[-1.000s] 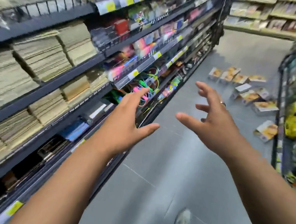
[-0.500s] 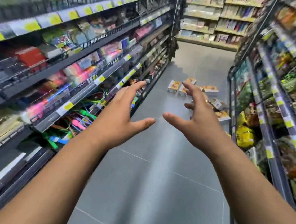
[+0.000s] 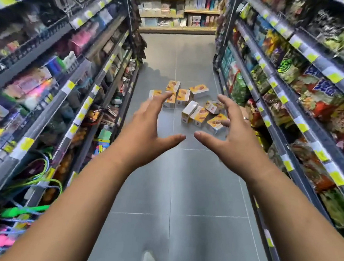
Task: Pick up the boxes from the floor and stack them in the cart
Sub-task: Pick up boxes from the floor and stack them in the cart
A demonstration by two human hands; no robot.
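Fingers (image 3: 162, 100) of the left hand (image 3: 145, 134) and right hand (image 3: 237, 145) are spread wide in mid-air, holding nothing. Open grey floor (image 3: 181, 194) runs between the left shelves (image 3: 49, 106) and right shelves (image 3: 306, 126). Farther ahead, the boxes (image 3: 199, 90) lie scattered mid-aisle, beyond both hands. Yellow shelf tags (image 3: 26, 143) are too blurred to read.
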